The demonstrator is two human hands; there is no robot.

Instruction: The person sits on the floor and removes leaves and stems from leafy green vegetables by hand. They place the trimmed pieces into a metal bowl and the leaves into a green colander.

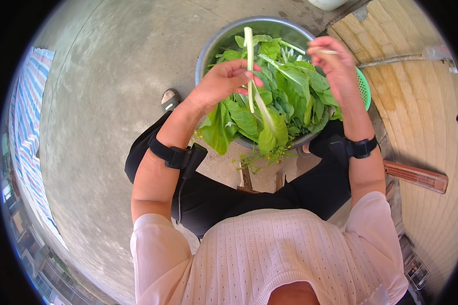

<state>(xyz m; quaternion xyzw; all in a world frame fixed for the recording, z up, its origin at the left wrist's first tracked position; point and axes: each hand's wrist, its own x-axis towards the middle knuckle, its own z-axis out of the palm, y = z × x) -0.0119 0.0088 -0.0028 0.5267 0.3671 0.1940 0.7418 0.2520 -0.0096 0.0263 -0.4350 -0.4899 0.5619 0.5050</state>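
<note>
My left hand (pixel 229 78) grips a pale green vegetable stalk (pixel 249 49) upright between thumb and fingers. A leaf with a pale stem (pixel 269 127) hangs just below that hand. My right hand (pixel 337 66) is raised at the right rim of a large metal basin (pixel 213 42), its fingers pinched on a thin pale strip (pixel 326 51), perhaps stalk peel; blur hides the detail. Leafy greens (pixel 286 84) fill the basin beneath both hands. Sprigs with small yellow flowers (pixel 257 158) stick out over the near rim.
A green perforated plastic basket (pixel 363 89) stands right of the basin, beside a tiled wall (pixel 416 99) with a pipe (pixel 393 60). A reddish-brown slatted object (pixel 420 176) lies at right. Wooden stool parts (pixel 246 179) show between the knees. Striped sheeting (pixel 30 114) lies far left on the concrete floor (pixel 99 95).
</note>
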